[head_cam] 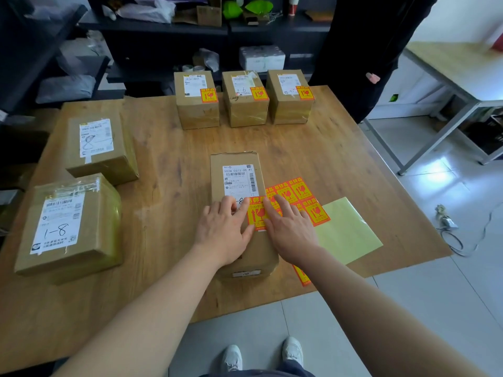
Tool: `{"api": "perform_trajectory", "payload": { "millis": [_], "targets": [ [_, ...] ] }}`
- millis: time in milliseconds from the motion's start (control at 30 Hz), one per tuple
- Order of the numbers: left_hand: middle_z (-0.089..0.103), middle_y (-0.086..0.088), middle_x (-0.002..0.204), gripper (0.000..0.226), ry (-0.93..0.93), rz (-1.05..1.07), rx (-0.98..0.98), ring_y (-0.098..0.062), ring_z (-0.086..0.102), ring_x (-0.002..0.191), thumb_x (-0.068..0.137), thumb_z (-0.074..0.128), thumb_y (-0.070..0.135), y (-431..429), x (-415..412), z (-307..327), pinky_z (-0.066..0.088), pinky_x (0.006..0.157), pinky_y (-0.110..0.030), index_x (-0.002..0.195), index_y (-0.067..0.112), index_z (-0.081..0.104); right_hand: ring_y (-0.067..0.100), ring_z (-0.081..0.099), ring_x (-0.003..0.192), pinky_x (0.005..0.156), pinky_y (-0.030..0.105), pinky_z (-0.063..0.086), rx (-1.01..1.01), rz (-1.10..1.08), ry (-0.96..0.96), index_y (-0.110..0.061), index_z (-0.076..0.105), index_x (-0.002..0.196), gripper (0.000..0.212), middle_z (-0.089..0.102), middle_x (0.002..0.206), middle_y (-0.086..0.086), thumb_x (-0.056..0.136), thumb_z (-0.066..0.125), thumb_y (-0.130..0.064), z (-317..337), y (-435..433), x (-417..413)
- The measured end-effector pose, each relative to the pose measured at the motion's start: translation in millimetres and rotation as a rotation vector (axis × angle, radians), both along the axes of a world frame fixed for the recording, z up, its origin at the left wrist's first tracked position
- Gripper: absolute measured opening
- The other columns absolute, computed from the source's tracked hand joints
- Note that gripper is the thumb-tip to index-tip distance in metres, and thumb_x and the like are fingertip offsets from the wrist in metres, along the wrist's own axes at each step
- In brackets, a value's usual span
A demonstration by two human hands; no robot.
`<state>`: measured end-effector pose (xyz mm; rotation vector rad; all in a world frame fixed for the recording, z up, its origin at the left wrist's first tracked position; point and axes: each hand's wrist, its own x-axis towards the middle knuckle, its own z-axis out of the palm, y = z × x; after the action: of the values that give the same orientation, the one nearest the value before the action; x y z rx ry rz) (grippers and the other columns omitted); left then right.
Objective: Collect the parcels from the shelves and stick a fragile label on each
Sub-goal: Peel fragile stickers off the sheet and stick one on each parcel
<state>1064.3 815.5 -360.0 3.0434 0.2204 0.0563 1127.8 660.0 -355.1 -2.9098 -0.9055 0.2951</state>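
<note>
The labelling step is in hand: the left hand [221, 231] and right hand [290, 229], both flat with fingers straight, press a fragile label [257, 214] onto the middle parcel [217, 170] on the table [168, 148], beside the label sheet [300, 193]. Next, I judge, rub it flat, then take 1 of the 2 unlabelled parcels [109, 165] on the left; 3 labelled parcels [246, 111] stand at the far edge. Every box is taped, contents hidden

One wide-angle camera is riding on the person's head, facing forward and tilting steeply down across the counter [168, 164]. It is sitting close above the left hand [220, 232] and right hand [291, 229], and is taking in everything from the shoes [232, 357] below to the shelves [163, 25] beyond the far edge.
</note>
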Motion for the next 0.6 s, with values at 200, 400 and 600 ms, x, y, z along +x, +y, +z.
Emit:
{"api": "perform_trajectory", "payload": {
  "millis": [200, 400, 600],
  "targets": [
    [0.041, -0.003, 0.132, 0.063, -0.033, -0.026, 0.049, -0.027, 0.041, 0.111, 0.088, 0.016, 0.062, 0, -20, -2, 0.037, 0.092, -0.042, 0.142, 0.037, 0.037, 0.026, 0.033, 0.135, 0.107, 0.041, 0.029, -0.071, 0.098, -0.132, -0.022, 0.021, 0.15, 0.052, 0.017, 0.159, 0.005, 0.103, 0.021, -0.043, 2, -10, -16],
    [0.056, -0.007, 0.124, 0.048, -0.087, -0.126, 0.068, -0.03, 0.05, 0.092, 0.091, 0.029, 0.046, -1, -39, -6, 0.049, 0.061, -0.04, 0.125, 0.031, 0.06, 0.026, 0.062, 0.096, 0.08, 0.039, 0.05, -0.079, 0.166, -0.228, -0.018, 0.058, 0.127, 0.051, 0.059, 0.123, 0.006, 0.097, 0.025, -0.042, 2, -27, -24],
    [0.063, -0.006, 0.119, 0.039, -0.149, -0.21, 0.095, -0.027, 0.057, 0.108, 0.093, 0.038, 0.028, -13, -38, -2, 0.047, 0.089, -0.04, 0.117, 0.011, 0.065, 0.027, 0.035, 0.138, 0.113, 0.039, 0.026, 0.031, 0.267, -0.163, -0.013, 0.038, 0.145, 0.048, 0.038, 0.15, 0.007, 0.102, 0.032, -0.033, 5, -19, -20]
  ]
}}
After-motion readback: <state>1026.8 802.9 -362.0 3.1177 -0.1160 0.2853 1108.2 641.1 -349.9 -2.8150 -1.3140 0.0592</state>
